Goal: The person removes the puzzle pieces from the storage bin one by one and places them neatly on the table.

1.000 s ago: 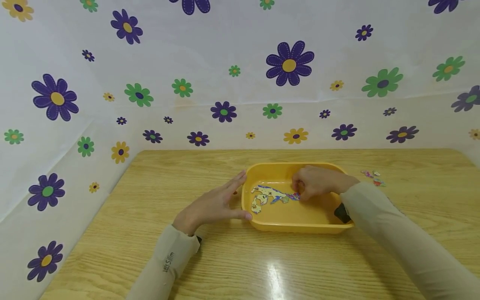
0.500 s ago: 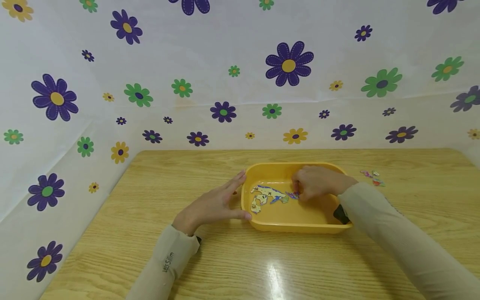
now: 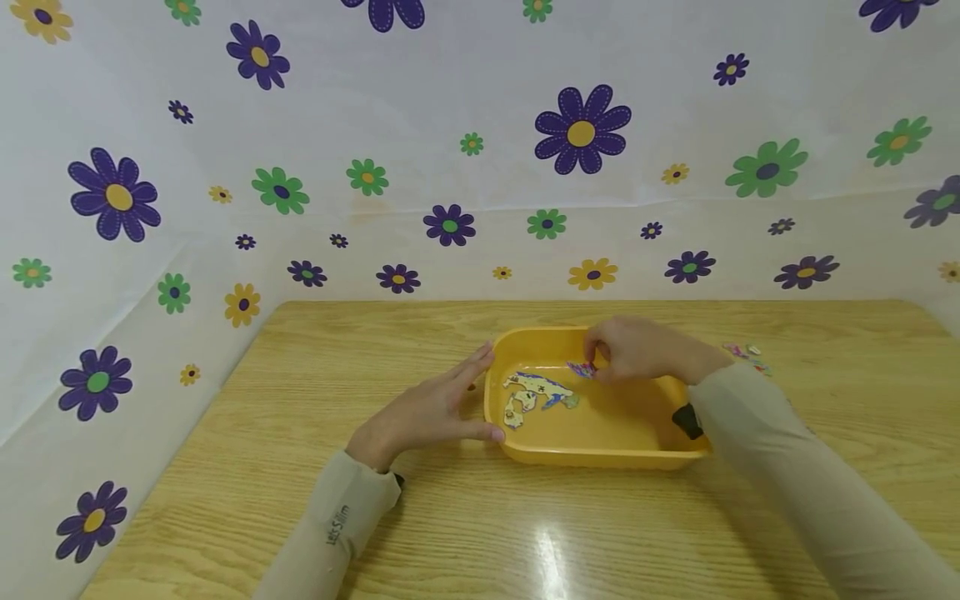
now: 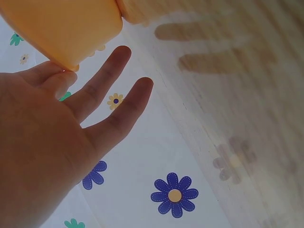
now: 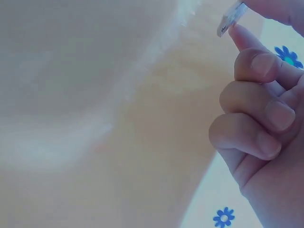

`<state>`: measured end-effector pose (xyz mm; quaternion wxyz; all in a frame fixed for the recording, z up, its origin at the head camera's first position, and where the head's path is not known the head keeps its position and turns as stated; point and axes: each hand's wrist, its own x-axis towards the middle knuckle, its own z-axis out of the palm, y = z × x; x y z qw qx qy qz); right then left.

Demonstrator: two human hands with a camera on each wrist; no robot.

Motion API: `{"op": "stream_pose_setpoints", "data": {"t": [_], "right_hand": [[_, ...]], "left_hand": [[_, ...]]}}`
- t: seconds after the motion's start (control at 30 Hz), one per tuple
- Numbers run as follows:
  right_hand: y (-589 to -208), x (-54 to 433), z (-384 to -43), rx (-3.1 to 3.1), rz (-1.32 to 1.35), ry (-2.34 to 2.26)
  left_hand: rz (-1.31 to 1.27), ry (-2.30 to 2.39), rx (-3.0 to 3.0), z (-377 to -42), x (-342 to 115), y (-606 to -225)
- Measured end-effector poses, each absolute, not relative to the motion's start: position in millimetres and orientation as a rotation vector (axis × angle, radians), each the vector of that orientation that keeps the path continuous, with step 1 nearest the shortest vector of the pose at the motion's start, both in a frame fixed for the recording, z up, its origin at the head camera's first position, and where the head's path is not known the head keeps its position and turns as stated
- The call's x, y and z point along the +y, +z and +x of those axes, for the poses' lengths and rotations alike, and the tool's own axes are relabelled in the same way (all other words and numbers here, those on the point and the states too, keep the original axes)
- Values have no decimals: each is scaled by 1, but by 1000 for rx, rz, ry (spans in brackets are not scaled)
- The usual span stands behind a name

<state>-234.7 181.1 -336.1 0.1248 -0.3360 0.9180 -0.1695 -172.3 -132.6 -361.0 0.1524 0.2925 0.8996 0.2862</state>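
Observation:
My right hand pinches a small blue-and-pink puzzle piece between thumb and index finger, above the floor of the yellow plastic tray. In the right wrist view the piece is seen nearly edge-on, while the other fingers curl into the palm. Against the tray's left end rests my left hand, its fingers extended and its thumb at the near corner. Joined cream-and-blue puzzle pieces lie in the left part of the tray.
Several small colourful pieces lie on the wooden table to the right of the tray, partly behind the right forearm. A white sheet with printed flowers hangs behind the table and along its left side.
The right hand has lifted and moved slightly back with the pinched piece, which is now apart from the joined pieces. The left hand stays at the tray's end.

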Motion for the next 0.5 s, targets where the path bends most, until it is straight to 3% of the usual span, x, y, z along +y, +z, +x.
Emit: {"op": "stream_pose_setpoints", "data": {"t": [0.5], "right_hand": [[-309, 191, -231, 2721, -961, -586]], "left_hand": [[845, 827, 2574, -173, -132, -362]]}}
